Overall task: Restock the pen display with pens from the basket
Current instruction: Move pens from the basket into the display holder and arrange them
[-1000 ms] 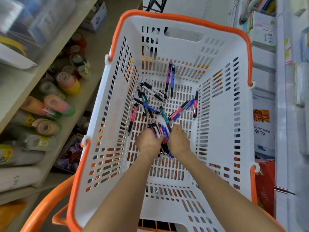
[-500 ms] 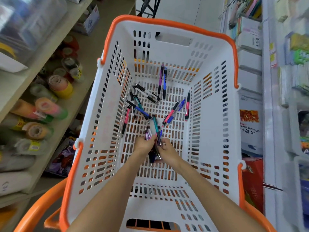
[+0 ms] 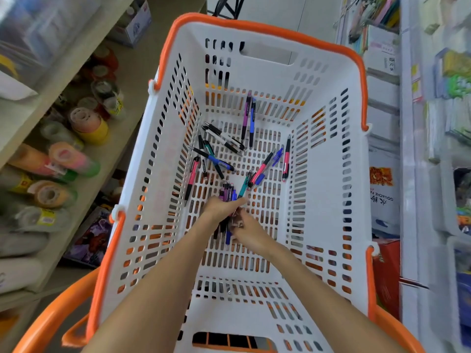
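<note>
A white slotted basket (image 3: 328, 179) with an orange rim fills the view. Several loose pens (image 3: 219, 161) in pink, blue, teal, purple and black lie scattered on its floor. My left hand (image 3: 220, 207) grips a bundle of pens (image 3: 228, 193), whose clicker ends stick out beyond my fingers. My right hand (image 3: 246, 229) is just below it and holds the lower ends of the same bundle, where dark tips (image 3: 226, 234) show between both hands. The pen display is not recognisable in this view.
A shelf (image 3: 84, 80) on the left holds rolls of tape and paper (image 3: 86, 123). On the right, blurred white shelving (image 3: 407, 149) carries stationery and boxes. An orange handle (image 3: 51, 317) curves at the bottom left.
Both hands have drawn back toward me and lifted a gathered bundle of pens off the basket floor. The left hand now wraps the bundle, and the view has swung slightly right.
</note>
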`<state>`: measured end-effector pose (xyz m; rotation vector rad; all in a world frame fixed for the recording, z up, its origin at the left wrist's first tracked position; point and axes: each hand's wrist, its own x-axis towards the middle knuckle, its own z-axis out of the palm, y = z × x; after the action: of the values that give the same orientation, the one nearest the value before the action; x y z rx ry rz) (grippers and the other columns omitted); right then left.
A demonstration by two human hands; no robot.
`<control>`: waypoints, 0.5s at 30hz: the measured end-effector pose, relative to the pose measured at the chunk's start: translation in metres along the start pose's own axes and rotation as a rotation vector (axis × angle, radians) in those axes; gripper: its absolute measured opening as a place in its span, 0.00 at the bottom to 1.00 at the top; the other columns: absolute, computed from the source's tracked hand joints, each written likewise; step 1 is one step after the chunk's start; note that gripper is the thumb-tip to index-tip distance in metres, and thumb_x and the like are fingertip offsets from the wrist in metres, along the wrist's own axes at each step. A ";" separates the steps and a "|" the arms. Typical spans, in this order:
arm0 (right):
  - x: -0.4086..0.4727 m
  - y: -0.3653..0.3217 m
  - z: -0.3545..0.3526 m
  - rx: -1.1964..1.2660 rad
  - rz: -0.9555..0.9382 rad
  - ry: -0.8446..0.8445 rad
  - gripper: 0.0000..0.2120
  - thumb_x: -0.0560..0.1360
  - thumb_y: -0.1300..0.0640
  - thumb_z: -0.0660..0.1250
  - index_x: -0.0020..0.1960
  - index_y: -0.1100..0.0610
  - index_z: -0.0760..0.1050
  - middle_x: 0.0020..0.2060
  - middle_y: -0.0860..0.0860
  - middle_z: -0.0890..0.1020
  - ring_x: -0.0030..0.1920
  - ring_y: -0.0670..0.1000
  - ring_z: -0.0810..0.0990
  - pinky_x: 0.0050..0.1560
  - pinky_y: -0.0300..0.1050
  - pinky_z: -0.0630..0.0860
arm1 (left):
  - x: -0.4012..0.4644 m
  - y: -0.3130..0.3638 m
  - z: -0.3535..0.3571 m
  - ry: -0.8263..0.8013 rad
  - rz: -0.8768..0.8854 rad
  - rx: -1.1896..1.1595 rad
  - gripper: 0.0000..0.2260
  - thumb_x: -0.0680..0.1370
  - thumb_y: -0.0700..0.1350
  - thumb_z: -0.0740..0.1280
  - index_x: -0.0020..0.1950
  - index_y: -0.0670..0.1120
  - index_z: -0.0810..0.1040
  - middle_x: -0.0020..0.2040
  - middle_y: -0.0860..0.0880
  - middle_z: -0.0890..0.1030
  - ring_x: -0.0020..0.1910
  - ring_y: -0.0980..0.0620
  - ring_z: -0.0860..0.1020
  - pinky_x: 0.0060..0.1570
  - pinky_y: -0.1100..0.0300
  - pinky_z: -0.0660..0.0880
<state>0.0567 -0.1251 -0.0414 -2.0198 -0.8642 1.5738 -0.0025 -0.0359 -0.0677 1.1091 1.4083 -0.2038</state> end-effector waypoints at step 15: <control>-0.007 -0.021 -0.048 0.622 0.240 0.175 0.17 0.81 0.53 0.58 0.65 0.62 0.71 0.50 0.55 0.81 0.45 0.51 0.81 0.44 0.40 0.78 | -0.046 0.010 -0.030 -0.321 0.117 -0.136 0.10 0.79 0.51 0.64 0.51 0.44 0.75 0.44 0.47 0.80 0.43 0.51 0.78 0.48 0.58 0.75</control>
<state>0.0976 -0.1134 -0.0096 -1.7958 -0.0405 1.5098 -0.0264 -0.0318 -0.0171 0.9936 1.0535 -0.1898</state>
